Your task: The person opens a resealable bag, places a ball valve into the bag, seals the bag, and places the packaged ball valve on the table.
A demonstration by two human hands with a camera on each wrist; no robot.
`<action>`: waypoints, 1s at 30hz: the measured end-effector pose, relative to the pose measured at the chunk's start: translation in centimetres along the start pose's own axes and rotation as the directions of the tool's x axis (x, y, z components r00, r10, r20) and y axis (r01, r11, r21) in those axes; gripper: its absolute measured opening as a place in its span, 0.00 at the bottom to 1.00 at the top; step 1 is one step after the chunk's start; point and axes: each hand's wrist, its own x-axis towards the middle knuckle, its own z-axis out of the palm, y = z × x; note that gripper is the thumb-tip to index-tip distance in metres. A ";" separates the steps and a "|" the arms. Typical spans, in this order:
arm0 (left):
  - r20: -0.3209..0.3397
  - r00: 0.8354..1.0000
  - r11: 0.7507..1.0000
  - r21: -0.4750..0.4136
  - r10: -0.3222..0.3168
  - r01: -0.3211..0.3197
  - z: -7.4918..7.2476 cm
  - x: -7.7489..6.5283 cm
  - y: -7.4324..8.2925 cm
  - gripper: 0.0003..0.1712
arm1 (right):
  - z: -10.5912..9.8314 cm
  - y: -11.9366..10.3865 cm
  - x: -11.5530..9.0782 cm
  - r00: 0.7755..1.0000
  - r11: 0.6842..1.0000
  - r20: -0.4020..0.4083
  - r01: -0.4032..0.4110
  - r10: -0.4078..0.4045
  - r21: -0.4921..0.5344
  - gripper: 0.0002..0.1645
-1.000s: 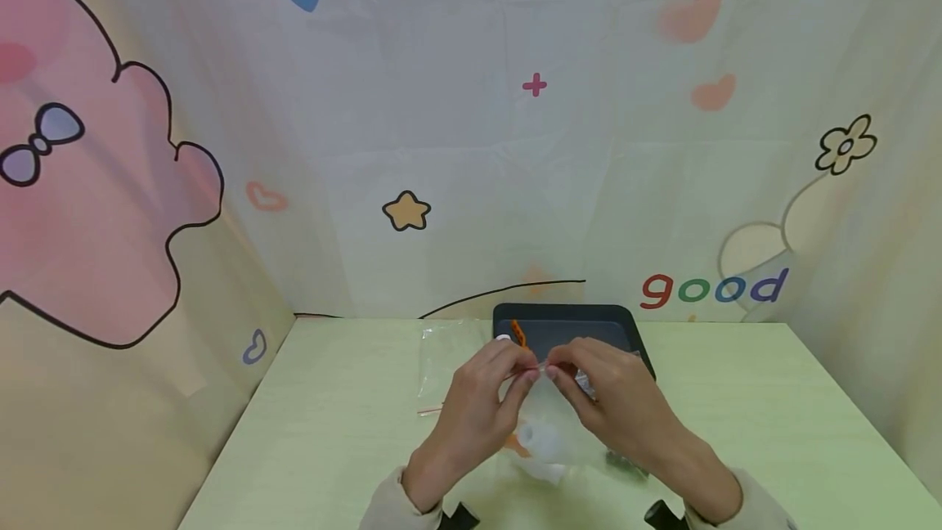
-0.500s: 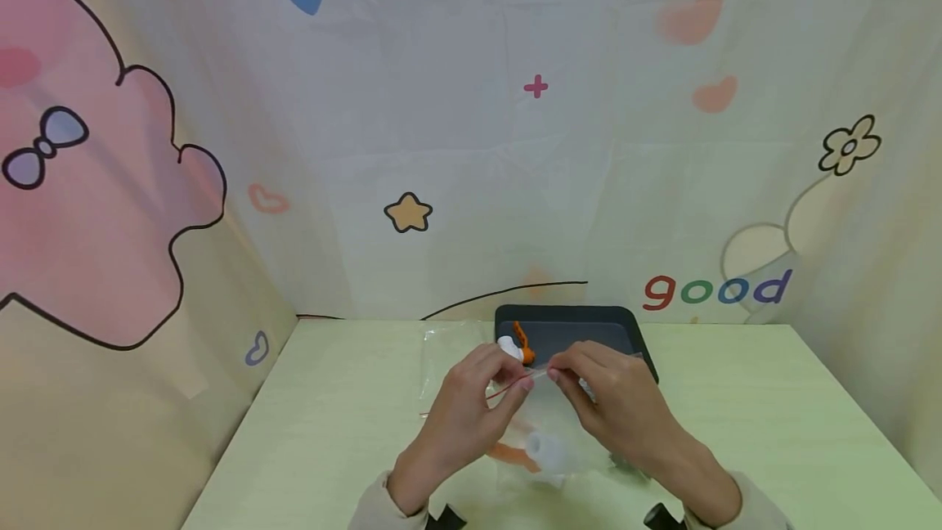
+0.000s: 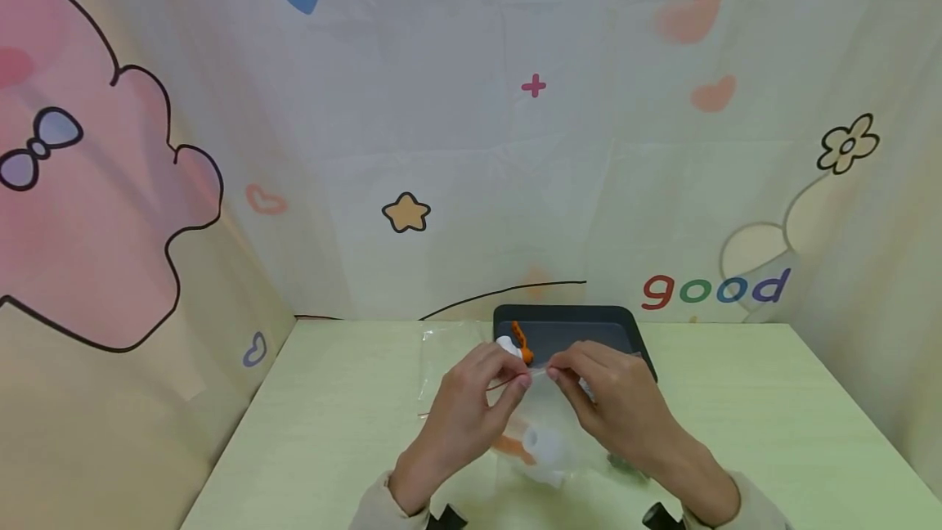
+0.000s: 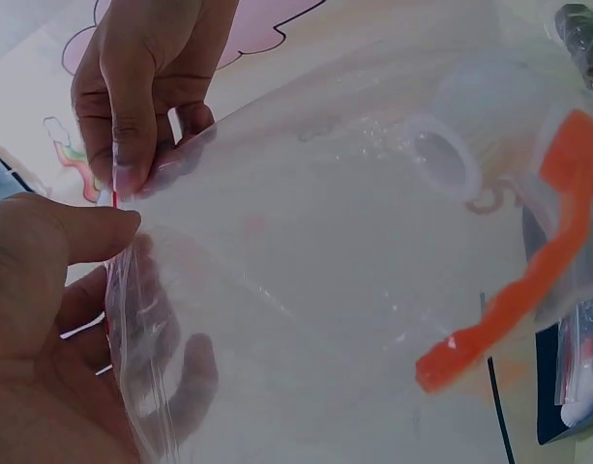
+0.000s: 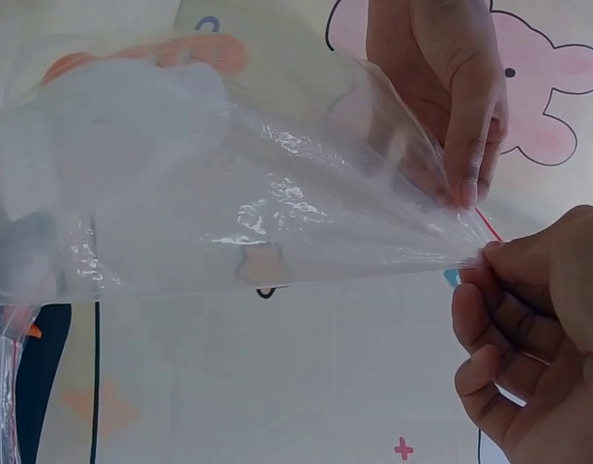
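A clear zip bag [image 4: 306,271] with a red seal line hangs between the two hands, its top edge up. Inside it are a white hollow piece with a round opening [image 4: 441,159] and a bent orange strip [image 4: 528,290]. My left hand [image 3: 467,407] pinches the top edge between thumb and fingers. My right hand [image 3: 621,399] pinches the same edge at its right corner, a short way from the left fingertips. The right wrist view shows the film [image 5: 306,222] drawn into creases toward the right fingertips.
Behind the hands stands a dark tray [image 3: 562,313], a white and orange piece [image 3: 524,343] showing at its left side. Another clear bag [image 3: 441,350] lies flat left of the tray. A small bag of dark contents [image 3: 627,466] lies beneath the right forearm.
My left hand has shifted slightly left and down, so more of the red seal line shows between the hands. The bag swings slightly. My right hand stays nearly still, still pinching.
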 end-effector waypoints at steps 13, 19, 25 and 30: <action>0.004 1.000 0.998 -0.055 -0.027 0.027 -0.3 -0.1 -0.1 0.04 | -0.4 0.2 0.0 1.000 1.000 -0.018 -0.005 0.005 0.004 0.12; 0.005 0.999 0.998 -0.055 -0.032 0.032 -0.5 -0.1 0.0 0.04 | -0.4 0.2 0.0 1.000 1.000 -0.021 -0.005 0.005 0.001 0.12; 0.059 0.993 0.992 -0.070 -0.098 0.102 -0.7 -0.3 -0.1 0.03 | -0.7 0.3 -0.1 1.000 1.000 -0.022 -0.022 0.021 -0.013 0.12; 0.062 0.996 0.996 -0.058 -0.059 0.062 -0.8 -0.3 -0.2 0.02 | -0.7 0.4 -0.1 1.000 1.000 -0.017 -0.025 0.025 -0.015 0.12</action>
